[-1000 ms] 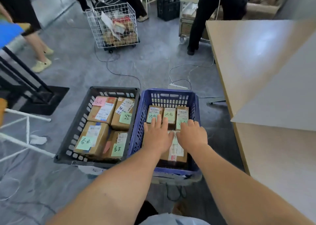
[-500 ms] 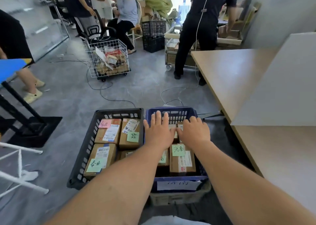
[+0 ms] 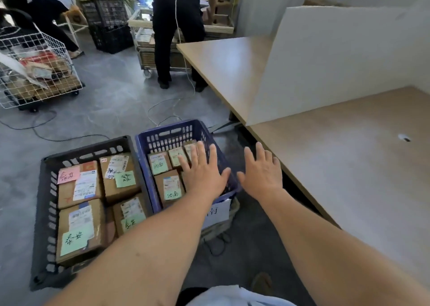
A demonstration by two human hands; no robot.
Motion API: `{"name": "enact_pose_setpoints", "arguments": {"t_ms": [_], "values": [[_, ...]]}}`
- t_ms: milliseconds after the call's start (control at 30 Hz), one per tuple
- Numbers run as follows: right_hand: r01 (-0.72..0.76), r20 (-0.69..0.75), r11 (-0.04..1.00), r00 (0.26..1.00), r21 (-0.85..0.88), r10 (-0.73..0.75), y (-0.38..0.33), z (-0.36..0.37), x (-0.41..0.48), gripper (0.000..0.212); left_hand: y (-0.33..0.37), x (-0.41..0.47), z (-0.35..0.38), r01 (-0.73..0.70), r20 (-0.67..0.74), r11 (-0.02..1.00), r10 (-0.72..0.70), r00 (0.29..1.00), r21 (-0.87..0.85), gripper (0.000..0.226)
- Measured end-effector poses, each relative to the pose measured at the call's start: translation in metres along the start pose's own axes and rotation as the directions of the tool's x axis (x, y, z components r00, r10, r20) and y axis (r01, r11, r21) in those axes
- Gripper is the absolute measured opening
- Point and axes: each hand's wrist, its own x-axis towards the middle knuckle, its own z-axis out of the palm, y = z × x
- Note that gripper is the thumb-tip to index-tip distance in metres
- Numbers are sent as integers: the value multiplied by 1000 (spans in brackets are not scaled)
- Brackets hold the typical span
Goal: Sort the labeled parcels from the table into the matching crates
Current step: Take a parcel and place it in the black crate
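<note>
Left hand [image 3: 203,174] hangs over the blue crate [image 3: 162,132], fingers straight and spread wide, holding nothing; whether it touches the boxes beneath, I cannot tell; right hand [image 3: 261,171] likewise splayed and empty, over the floor between that crate and the table [image 3: 349,177].

Parcels all sit in crates: small brown ones [image 3: 168,184] packed in rows in the blue crate; larger ones [image 3: 80,229] laid flat in the black crate [image 3: 88,148] just beside it, rims touching.

Handling, by judgement: taped cardboard boxes, stiff-walled, probably light for their size; plain board gives decent friction, tape strips less so; best taken by two opposite side faces, or thumb on top and fingers under an edge where packing is tight; sticky notes look loosely attached, so keep fingers off them.

Writing: green note [image 3: 172,194] in the blue crate reads 济南; green note [image 3: 74,239] in the black crate reads 泰安, a second there seems the same; pink note [image 3: 68,174] handwritten, not legible; printed shipping labels too small; paper tag [image 3: 216,212] on the blue crate's front blurred.
</note>
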Motion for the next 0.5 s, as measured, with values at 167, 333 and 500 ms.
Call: {"name": "enact_pose_setpoints", "arguments": {"t_ms": [167, 333, 500], "values": [[-124, -11, 992, 992, 22, 124, 41, 6, -42, 77, 44, -24, 12, -142, 27, 989, 143, 989, -29, 82], [-223, -36, 972, 973, 73, 226, 78, 8, -83, 67, 86, -56, 17, -226, 49, 973, 228, 973, -39, 81], [-314, -43, 944, 947, 95, 319, 131, 9, -143, 65, 147, -101, 23, -304, 55, 952, 303, 952, 23, 80]]}}
